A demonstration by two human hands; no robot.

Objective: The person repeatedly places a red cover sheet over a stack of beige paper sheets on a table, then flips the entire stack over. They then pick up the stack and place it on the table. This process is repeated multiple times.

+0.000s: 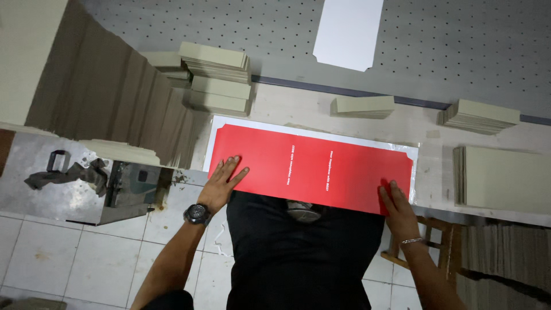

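Near: the left hand (pixel 222 182) w/ a black watch (pixel 197 214) is lying flat, fingers spread, pressing on the near left corner of the big red sheet (pixel 313 166). The right hand (pixel 395 205) w/ a thin bracelet is pressing flat on the near right corner. Neither hand is gripping, both are just open & pushing down. The red sheet is lying on the pale table (pixel 425 172), its near edge hanging a bit past the table edge, right in front of the person. A white border is showing on its far & left sides. Far: stacks of grey boards (pixel 221 80), more at right (pixel 479 115), & a white sheet (pixel 347 31) on the dotted surface. The red sheet could be sliding crooked if one hand is pushing harder, or bending at the hanging edge
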